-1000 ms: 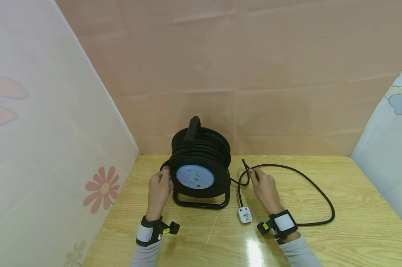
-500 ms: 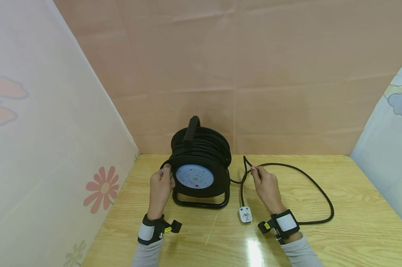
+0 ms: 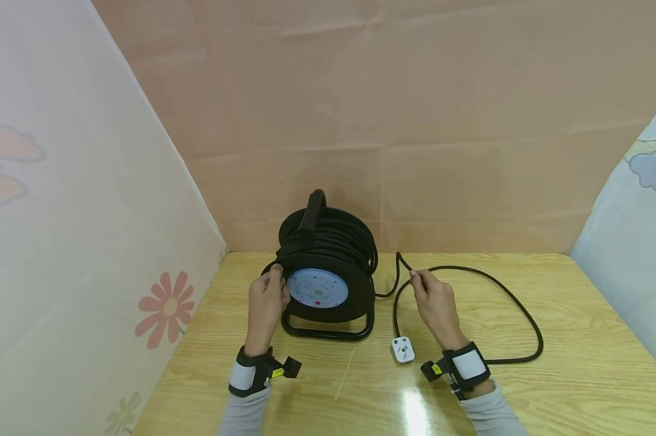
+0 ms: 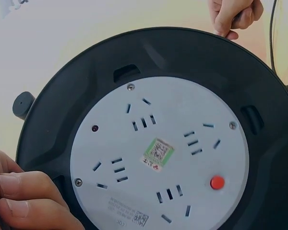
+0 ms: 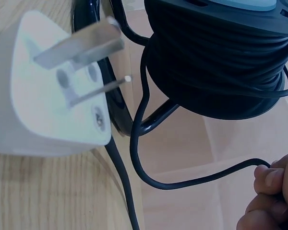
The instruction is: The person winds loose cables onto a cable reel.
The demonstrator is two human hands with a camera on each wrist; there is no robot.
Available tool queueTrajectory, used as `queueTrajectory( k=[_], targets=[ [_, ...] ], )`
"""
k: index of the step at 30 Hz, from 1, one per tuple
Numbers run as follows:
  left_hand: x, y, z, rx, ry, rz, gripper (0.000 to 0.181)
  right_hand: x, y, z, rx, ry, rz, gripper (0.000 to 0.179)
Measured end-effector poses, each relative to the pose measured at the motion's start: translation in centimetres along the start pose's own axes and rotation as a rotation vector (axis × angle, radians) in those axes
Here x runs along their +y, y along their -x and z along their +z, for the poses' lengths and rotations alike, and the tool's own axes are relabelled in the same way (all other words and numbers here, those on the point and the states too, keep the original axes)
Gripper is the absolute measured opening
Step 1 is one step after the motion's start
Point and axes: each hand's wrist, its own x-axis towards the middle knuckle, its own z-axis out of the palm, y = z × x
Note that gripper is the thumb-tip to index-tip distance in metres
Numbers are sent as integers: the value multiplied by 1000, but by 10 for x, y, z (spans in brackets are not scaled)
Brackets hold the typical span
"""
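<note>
A black cable reel (image 3: 333,242) stands on its tubular frame, cable wound round its drum. Its front disc bears a pale blue socket panel (image 4: 158,153) with a red button (image 4: 217,182). At the disc's left edge, my left hand (image 3: 266,303) grips the reel with curled fingers; the exact part under them is hidden. Right of the reel, my right hand (image 3: 438,306) pinches the black cable (image 5: 201,180) between thumb and fingers. A stretch of cable runs from the reel up to that hand. The white three-pin plug (image 3: 402,350) lies between reel and right wrist.
A wood-grain table (image 3: 328,387) carries everything. Loose cable sweeps in a wide loop (image 3: 524,309) right of my right hand and passes behind its wrist. A brown papered wall (image 3: 469,151) rises close behind, with a patterned pale wall (image 3: 99,242) on the left.
The red button and disc have turned slightly clockwise, and my left hand has shifted a little right and up. My right hand has moved slightly right; the cable crossing beside the reel has opened out.
</note>
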Motion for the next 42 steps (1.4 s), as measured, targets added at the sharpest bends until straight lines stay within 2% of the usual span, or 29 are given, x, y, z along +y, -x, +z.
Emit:
queueTrajectory(
  k=[4, 8, 10, 27, 31, 38, 42],
  targets=[
    [17, 5, 4, -2, -22, -2, 52, -2, -1, -2, 6, -2, 0, 22],
    [35, 12, 8, -16, -36, 34, 52, -3, -2, -4, 5, -5, 8, 21],
    [40, 14, 9, -23, -43, 51, 52, -4, -2, -5, 4, -7, 9, 22],
    [52, 19, 19, -70, -60, 89, 53, -14, -3, -11, -15, -18, 18, 28],
    [53, 20, 22, -82, -84, 112, 52, -15, -2, -12, -23, -24, 26, 31],
    [19, 8, 30, -69, -132, 172, 60, -15, -2, -12, -22, -35, 27, 28],
    [20, 9, 35, -73, -165, 182, 59, -16, -2, -12, -23, -38, 16, 22]
  ],
)
